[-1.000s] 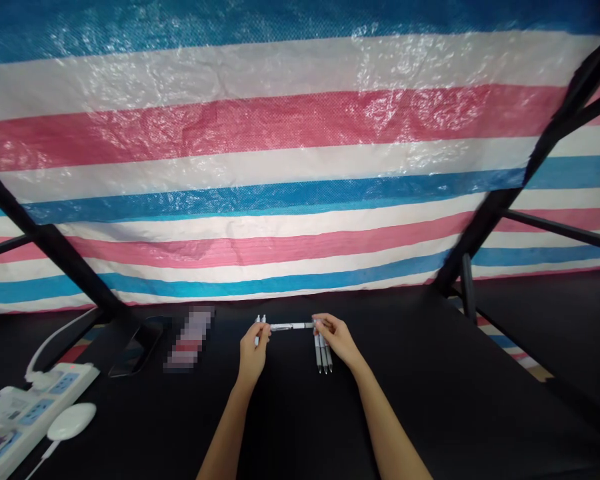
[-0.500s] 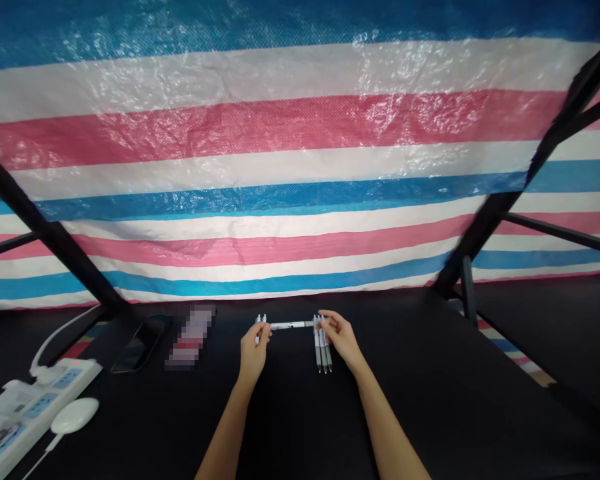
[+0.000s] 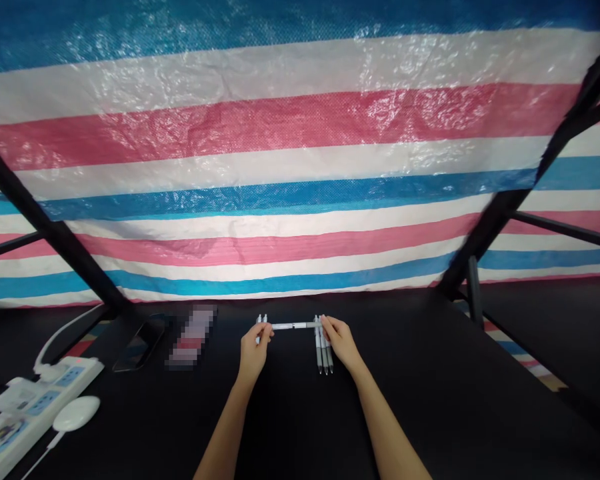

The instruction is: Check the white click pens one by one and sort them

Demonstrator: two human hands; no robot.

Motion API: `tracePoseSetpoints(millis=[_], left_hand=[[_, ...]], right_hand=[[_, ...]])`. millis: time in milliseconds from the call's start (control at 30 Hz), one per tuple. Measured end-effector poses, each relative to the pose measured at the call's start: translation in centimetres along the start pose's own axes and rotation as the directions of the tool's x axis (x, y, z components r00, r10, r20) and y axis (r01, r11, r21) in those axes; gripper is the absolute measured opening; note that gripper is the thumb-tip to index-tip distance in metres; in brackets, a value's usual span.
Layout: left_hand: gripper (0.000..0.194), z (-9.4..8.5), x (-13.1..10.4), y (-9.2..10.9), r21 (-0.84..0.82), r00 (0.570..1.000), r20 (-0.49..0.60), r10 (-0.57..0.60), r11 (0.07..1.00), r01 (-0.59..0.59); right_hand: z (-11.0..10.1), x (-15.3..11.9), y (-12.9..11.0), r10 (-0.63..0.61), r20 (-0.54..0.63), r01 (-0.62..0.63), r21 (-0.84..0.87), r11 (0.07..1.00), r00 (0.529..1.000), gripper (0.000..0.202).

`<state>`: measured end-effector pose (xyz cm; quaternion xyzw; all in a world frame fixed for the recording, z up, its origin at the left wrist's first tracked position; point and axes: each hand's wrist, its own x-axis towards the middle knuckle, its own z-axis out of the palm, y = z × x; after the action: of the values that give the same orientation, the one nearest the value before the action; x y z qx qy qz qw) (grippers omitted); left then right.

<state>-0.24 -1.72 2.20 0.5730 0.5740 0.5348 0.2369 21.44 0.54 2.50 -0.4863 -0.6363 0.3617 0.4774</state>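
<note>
Just below the centre of my view, at six o'clock, I hold one pen [image 3: 284,327] crosswise between my two hands, its white barrel toward nine o'clock and its grey grip toward three. My left hand [image 3: 253,350], at seven o'clock, has thumb and forefinger drawn narrow on the white end. My right hand [image 3: 341,339], at five, pinches the grey end in close fingertips, which hide the tip.

Between five and six o'clock, three pens [image 3: 324,350] lie side by side on the black table [image 3: 300,413], grey grips toward me; my right fingers overlap their upper ends, and I cannot tell whether they touch. Past my left fingers, toward seven, two white pen ends [image 3: 265,318] show; my hand covers much of the rest.

Out at eight o'clock lie a blurred-out rectangle [image 3: 191,337], then a dark phone [image 3: 139,343], and farther out a white power strip [image 3: 40,407] with a rounded white gadget [image 3: 77,413] just beside it. From nine round to three hangs a striped sheet [image 3: 300,167].
</note>
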Motion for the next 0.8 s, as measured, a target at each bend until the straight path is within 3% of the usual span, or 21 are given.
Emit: tracePoseSetpoints(millis=[300, 433, 633, 733, 800], left_hand=[[0.034, 0.0, -0.4, 0.8, 0.001, 0.997, 0.055, 0.053, 0.999, -0.053], [0.037, 0.1, -0.6, 1.3, -0.038, 0.998, 0.045, 0.042, 0.998, -0.041], [0.047, 0.3, -0.1, 1.1, -0.285, 0.989, -0.102, -0.11, 0.955, 0.077], [0.054, 0.4, -0.2, 1.4, -0.453, 0.977, -0.047, -0.209, 0.876, 0.166], [0.071, 0.5, -0.4, 1.8, -0.532, 0.971, 0.044, -0.236, 0.817, 0.223]], right_hand=[[-0.1, 0.3, 0.5, 0.156, 0.052, -0.164, 0.246, 0.955, 0.986, 0.055], [-0.3, 0.1, 0.0, 0.156, 0.088, -0.175, 0.294, 0.94, 0.984, 0.056], [0.5, -0.5, -1.3, 0.056, 0.324, -0.135, 0.227, 0.965, 0.944, 0.052], [1.2, -1.1, -2.0, 0.023, 0.443, -0.123, 0.198, 0.972, 0.896, 0.048], [1.7, -1.5, -2.4, 0.01, 0.504, -0.119, 0.185, 0.976, 0.863, 0.046]])
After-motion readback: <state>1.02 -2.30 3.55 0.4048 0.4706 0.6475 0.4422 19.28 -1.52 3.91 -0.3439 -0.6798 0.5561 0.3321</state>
